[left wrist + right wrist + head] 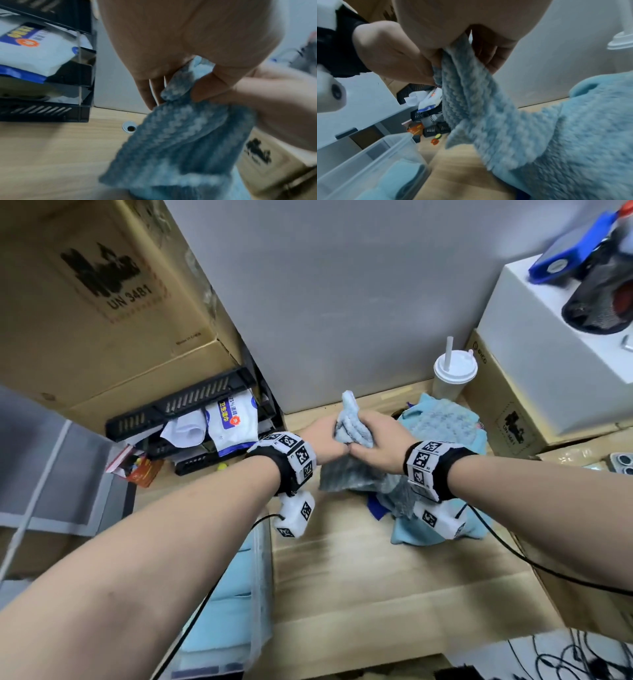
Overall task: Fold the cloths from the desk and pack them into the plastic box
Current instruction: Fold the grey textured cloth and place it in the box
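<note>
At the centre of the head view, the left hand (323,440) and right hand (380,440) both grip a bunched grey-blue cloth (352,419) above the table (376,577); the plastic box (368,159) sits lower left.

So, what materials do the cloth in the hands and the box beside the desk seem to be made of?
The cloth, gripped by the left hand and the right hand, looks like soft blue-grey microfibre or fleece: ribbed zigzag pile, hanging limp. The plastic box looks like translucent, smooth plastic: folded blue cloths show through its wall.
</note>
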Motion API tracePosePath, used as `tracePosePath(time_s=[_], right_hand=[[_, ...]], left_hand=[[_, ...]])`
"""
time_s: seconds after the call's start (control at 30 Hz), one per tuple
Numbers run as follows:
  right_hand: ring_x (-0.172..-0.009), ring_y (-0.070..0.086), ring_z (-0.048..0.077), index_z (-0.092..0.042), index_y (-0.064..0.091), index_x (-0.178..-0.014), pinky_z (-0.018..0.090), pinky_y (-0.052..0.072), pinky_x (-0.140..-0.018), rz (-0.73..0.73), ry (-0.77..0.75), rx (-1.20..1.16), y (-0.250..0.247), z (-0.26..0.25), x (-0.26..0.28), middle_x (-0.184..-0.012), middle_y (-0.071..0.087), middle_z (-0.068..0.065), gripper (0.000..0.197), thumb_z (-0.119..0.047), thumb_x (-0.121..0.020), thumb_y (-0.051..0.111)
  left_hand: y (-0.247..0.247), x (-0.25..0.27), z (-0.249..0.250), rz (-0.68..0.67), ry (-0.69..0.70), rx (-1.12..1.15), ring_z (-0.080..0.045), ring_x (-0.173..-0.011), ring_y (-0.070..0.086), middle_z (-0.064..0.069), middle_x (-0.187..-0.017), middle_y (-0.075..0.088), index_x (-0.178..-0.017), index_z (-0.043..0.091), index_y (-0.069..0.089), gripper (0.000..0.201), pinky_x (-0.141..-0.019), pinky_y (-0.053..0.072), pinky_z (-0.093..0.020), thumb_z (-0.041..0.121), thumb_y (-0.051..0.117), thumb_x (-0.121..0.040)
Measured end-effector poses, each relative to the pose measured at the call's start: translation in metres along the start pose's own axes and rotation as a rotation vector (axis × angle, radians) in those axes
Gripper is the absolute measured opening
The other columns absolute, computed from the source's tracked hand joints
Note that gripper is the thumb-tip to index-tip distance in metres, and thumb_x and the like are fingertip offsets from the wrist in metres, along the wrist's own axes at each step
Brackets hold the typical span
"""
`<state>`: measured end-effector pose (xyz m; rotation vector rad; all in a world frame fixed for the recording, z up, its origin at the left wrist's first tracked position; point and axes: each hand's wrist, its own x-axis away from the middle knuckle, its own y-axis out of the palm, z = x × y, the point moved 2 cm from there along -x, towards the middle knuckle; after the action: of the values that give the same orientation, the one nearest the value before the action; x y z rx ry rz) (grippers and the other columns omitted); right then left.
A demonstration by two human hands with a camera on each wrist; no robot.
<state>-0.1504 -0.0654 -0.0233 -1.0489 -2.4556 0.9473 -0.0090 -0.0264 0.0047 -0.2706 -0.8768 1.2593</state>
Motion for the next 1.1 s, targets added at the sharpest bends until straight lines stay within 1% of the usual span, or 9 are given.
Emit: tracePosePath(time_s=[0.07, 0.2, 0.33, 0.4, 0.5, 0.57, 0.67, 0.9, 1.1], right_hand=[[-0.088, 0.06, 0.022, -0.015, 0.054, -0.105, 0.036, 0.049, -0.077, -0.075, -0.019, -0.025, 0.002, -0.012, -0.005, -0.097, 0.061, 0.001, 0.04, -0.035, -0.071, 0.057], [-0.092, 0.061, 0.017, -0.021, 0.05, -0.117, 0.033, 0.051, -0.081, -0.188, -0.007, 0.004, 0.005, -0.034, -0.013, -0.103, 0.06, -0.003, 0.054, -0.033, -0.067, 0.066], [-0.095, 0.063, 0.021, -0.018, 0.041, -0.125, 0.037, 0.055, -0.082, -0.384, 0.035, 0.29, 0.007, -0.05, -0.019, -0.112, 0.06, 0.003, 0.073, -0.036, -0.064, 0.076], [-0.107, 0.059, 0.028, -0.014, 0.032, -0.136, 0.038, 0.052, -0.089, -0.321, 0.1, 0.379, 0.003, -0.052, -0.026, -0.128, 0.049, 0.009, 0.086, -0.029, -0.065, 0.078], [-0.121, 0.049, 0.022, -0.018, 0.024, -0.15, 0.034, 0.045, -0.103, -0.257, -0.038, 0.137, -0.003, -0.074, -0.035, -0.143, 0.033, 0.006, 0.104, -0.018, -0.062, 0.08], [-0.116, 0.052, 0.018, -0.016, 0.042, -0.141, 0.029, 0.044, -0.101, -0.31, -0.069, 0.134, -0.005, -0.09, -0.037, -0.137, 0.043, 0.003, 0.083, -0.02, -0.068, 0.08], [-0.093, 0.066, 0.022, -0.013, 0.065, -0.109, 0.032, 0.054, -0.085, -0.434, 0.043, 0.267, -0.001, -0.097, -0.039, -0.104, 0.069, 0.003, 0.036, -0.03, -0.079, 0.076], [-0.074, 0.069, 0.027, -0.022, 0.057, -0.072, 0.043, 0.059, -0.073, -0.405, 0.251, 0.5, -0.001, -0.067, -0.047, -0.073, 0.069, 0.0, 0.013, -0.028, -0.066, 0.066], [-0.071, 0.071, 0.027, -0.01, 0.065, -0.072, 0.039, 0.06, -0.066, -0.376, 0.324, 0.554, 0.002, -0.048, -0.052, -0.068, 0.071, 0.006, 0.01, -0.019, -0.071, 0.065]], left_hand=[[-0.019, 0.008, -0.001, 0.068, -0.005, 0.041, -0.024, -0.091, 0.067, -0.011, -0.1, 0.071, -0.102, 0.01, 0.061, 0.044, -0.084, 0.056, -0.039, 0.026, 0.058, -0.061], [-0.051, 0.026, 0.002, 0.131, -0.076, 0.127, -0.023, -0.067, 0.054, -0.009, -0.077, 0.059, -0.084, 0.012, 0.059, 0.031, -0.06, 0.044, -0.032, 0.017, 0.053, -0.054], [-0.077, 0.044, 0.004, 0.162, -0.104, 0.09, -0.018, -0.062, 0.045, -0.006, -0.067, 0.051, -0.079, 0.001, 0.065, 0.035, -0.061, 0.033, -0.029, 0.019, 0.056, -0.051], [-0.088, 0.053, 0.005, 0.095, -0.095, 0.042, -0.018, -0.063, 0.05, -0.007, -0.068, 0.056, -0.084, -0.001, 0.068, 0.04, -0.061, 0.038, -0.03, 0.026, 0.063, -0.055], [-0.106, 0.069, 0.008, -0.057, -0.069, -0.043, -0.016, -0.065, 0.06, -0.006, -0.077, 0.068, -0.09, 0.004, 0.072, 0.03, -0.062, 0.047, -0.025, 0.027, 0.074, -0.07], [-0.117, 0.075, 0.007, -0.102, -0.052, -0.089, -0.014, -0.066, 0.062, -0.01, -0.085, 0.073, -0.094, 0.005, 0.074, 0.019, -0.062, 0.049, -0.023, 0.018, 0.074, -0.08], [-0.129, 0.081, 0.0, -0.057, -0.039, -0.067, -0.015, -0.074, 0.067, -0.01, -0.093, 0.076, -0.093, 0.011, 0.077, 0.017, -0.074, 0.055, -0.029, 0.02, 0.078, -0.078], [-0.145, 0.096, -0.042, 0.1, -0.173, -0.326, -0.014, -0.065, 0.054, 0.001, -0.074, 0.063, -0.085, 0.009, 0.07, 0.028, -0.064, 0.042, -0.026, 0.037, 0.069, -0.087], [-0.138, 0.099, -0.064, 0.174, -0.192, -0.288, -0.019, -0.051, 0.052, -0.003, -0.059, 0.05, -0.072, 0.009, 0.057, 0.028, -0.05, 0.052, -0.029, 0.029, 0.07, -0.086]])
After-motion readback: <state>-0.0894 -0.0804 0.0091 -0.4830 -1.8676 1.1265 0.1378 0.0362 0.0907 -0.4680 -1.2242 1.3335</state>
